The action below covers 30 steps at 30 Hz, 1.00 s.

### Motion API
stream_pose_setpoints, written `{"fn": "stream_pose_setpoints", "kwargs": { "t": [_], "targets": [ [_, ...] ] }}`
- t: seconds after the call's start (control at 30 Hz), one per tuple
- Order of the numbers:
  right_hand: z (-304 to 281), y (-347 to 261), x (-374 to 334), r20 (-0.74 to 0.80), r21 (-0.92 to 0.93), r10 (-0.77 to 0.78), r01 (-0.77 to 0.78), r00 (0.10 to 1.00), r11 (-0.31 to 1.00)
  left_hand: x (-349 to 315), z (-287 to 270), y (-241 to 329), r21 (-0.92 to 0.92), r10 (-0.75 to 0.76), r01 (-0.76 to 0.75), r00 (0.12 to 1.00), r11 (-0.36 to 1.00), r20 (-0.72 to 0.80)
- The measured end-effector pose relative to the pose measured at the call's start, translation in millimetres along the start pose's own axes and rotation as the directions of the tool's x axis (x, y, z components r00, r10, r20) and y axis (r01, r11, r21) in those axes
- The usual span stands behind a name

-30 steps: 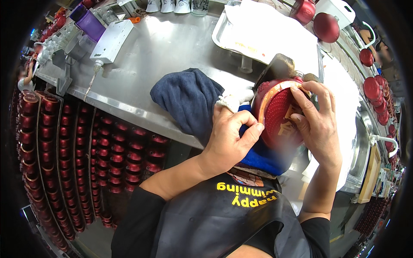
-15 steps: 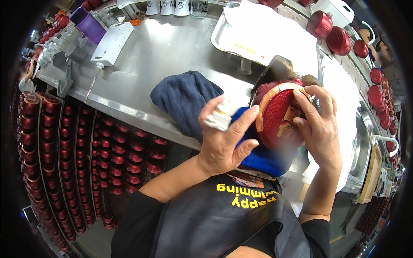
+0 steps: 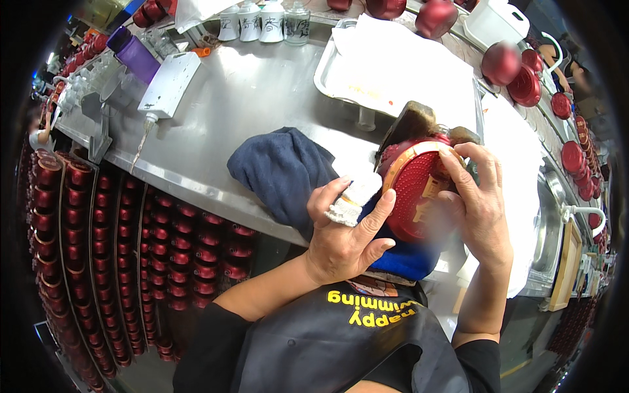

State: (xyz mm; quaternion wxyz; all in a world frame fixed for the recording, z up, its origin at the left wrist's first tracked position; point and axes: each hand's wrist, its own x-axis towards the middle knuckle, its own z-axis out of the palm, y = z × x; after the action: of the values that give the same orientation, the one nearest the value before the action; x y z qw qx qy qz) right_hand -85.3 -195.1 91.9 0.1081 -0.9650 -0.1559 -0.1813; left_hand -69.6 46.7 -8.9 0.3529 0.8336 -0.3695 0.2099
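A dark red round pot [image 3: 411, 208], with a dotted face, raised gold markings and a gold-orange band [image 3: 409, 157] along its rim, leans over a blue cloth [image 3: 422, 257] in front of me. My right hand [image 3: 483, 213] is closed on the pot's right side, index fingertip on the band and thumb by the face, partly blurred. On the left, my left hand [image 3: 347, 241] has thumb and index finger stretched apart, the index tip beside the pot's left edge. White wrapping [image 3: 354, 200] with a yellow strip covers part of one of its fingers.
A navy cloth [image 3: 282, 170] lies on the metal bench [image 3: 216, 111] to the left. Beyond are a white tray [image 3: 322, 75] under white paper [image 3: 406, 59], white bottles [image 3: 272, 23] and a white box [image 3: 169, 85]. Racks of red pots [image 3: 177, 239] stand lower left.
The view has shifted slightly. The pot appears lower and turned a little, and my left hand's wrapped finger has come closer to it. My right fingers remain at its rim.
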Motion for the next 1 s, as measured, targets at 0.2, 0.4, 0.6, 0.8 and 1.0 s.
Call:
{"fn": "stream_pose_setpoints", "kwargs": {
  "t": [0.2, 0.4, 0.6, 0.8, 1.0],
  "targets": [
    [1, -1, 9, 0.022, 0.026, 0.024, -0.024, 0.999, 0.999, 10, -6, -4, -0.148, 0.002, 0.0, 1.0, 0.989, 0.011],
    [3, -5, 17, 0.031, -0.028, -0.014, 0.015, 0.999, 0.999, 43, 0, -25, -0.11, 0.038, -0.042, 0.999, 0.993, -0.037],
    [3, -8, 23, 0.042, -0.023, -0.041, 0.042, 0.998, 0.999, 46, 4, -28, -0.149, 0.01, -0.022, 0.996, 0.989, -0.084],
    [4, -9, 24, 0.037, -0.021, -0.088, 0.089, 0.995, 0.996, 32, 7, -29, -0.335, -0.116, 0.091, 0.992, 0.938, -0.056],
    [9, -13, 21, 0.025, -0.016, -0.112, 0.113, 0.993, 0.993, 20, 17, -21, -0.571, -0.262, 0.264, 0.961, 0.777, 0.087]
  ]
}}
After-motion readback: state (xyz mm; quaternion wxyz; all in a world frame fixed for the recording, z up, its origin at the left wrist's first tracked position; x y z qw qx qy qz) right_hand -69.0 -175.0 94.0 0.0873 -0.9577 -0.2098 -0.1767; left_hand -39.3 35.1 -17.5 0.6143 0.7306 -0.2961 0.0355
